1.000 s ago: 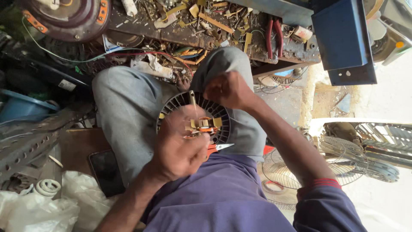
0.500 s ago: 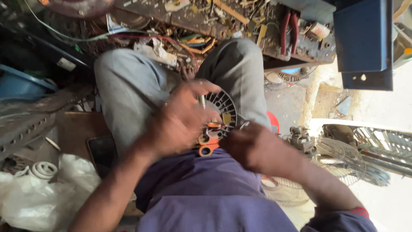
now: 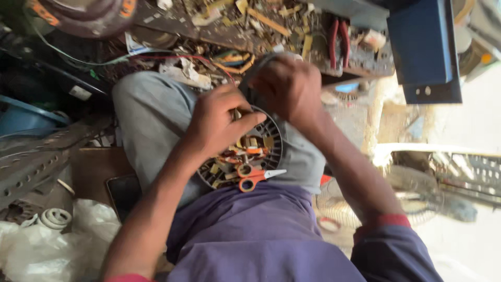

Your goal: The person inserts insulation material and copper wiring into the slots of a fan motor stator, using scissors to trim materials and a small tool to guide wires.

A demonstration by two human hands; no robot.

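Repair workshop — scrap-strewn bench [image 3: 219, 23], pliers [image 3: 338, 44]

Daylight from three o'clock, overexposed glare at four o'clock, dim shadow from nine to eleven o'clock, motion blur softening both hands, edges out of focus

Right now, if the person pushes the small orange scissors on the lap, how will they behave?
The orange scissors look light and stiff. They lie loose at the round motor stator's edge, so a nudge would probably slide them off.
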